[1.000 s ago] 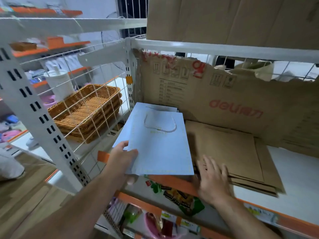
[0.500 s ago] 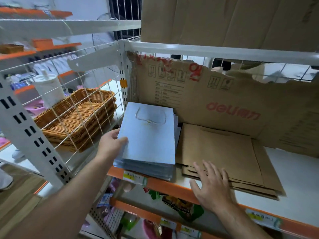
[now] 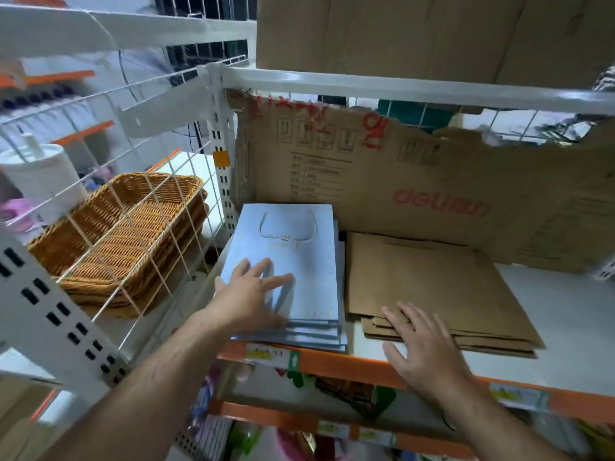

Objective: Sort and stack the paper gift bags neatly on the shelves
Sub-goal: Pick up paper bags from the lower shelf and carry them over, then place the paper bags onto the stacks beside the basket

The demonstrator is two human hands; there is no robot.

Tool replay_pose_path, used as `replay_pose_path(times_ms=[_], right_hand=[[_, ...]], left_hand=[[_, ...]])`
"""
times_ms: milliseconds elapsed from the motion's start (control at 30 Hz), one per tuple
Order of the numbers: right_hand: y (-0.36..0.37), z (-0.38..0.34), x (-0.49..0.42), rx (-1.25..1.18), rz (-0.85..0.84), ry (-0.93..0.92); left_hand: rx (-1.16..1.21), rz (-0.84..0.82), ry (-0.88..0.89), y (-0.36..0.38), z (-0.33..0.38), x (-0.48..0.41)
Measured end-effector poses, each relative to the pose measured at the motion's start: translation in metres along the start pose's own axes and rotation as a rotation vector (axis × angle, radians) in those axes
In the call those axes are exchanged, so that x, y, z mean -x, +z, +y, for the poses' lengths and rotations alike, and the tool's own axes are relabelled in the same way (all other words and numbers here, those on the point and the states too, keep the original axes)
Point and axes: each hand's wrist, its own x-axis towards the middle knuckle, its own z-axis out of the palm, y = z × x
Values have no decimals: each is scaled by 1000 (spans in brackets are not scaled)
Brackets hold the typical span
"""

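Observation:
A stack of light blue gift bags [image 3: 299, 257] with a white cord handle lies flat at the left end of the white shelf [image 3: 565, 327]. My left hand [image 3: 249, 297] presses flat on the top blue bag, fingers spread. To the right lies a stack of flat brown paper bags [image 3: 442, 287]. My right hand [image 3: 422, 347] rests with straight fingers on the front edge of the brown stack, at the shelf's orange lip [image 3: 352, 364].
A torn cardboard sheet [image 3: 432, 194] stands against the back of the shelf. A white wire side panel [image 3: 159, 207] closes the left side; beyond it stand stacked wicker baskets [image 3: 126, 234]. A cardboard box [image 3: 432, 31] sits on the shelf above. Lower shelves hold coloured goods.
My left hand laid the blue bag on the blue stack, let go of its edge and now presses flat on top. The right hand has stayed on the brown stack.

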Motion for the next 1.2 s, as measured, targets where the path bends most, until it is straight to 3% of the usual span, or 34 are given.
replay_pose_path(times_ms=[433,633,767,833,1200], right_hand=[[1,-2,0,3,-11,26],[-5,-7,1,19,-41,43],[-15,-14,9,13,-19,110],[-17,-17,19,-64,37,189],[-39,6,120,-210,181,420]], left_hand=[[-35,-54,126,-8,-8,-2],[5,40,202,-8,15,7],[30,267,375,2,42,21],[103,299,431,7,55,24],[-27,-27,631,22,154,32]])
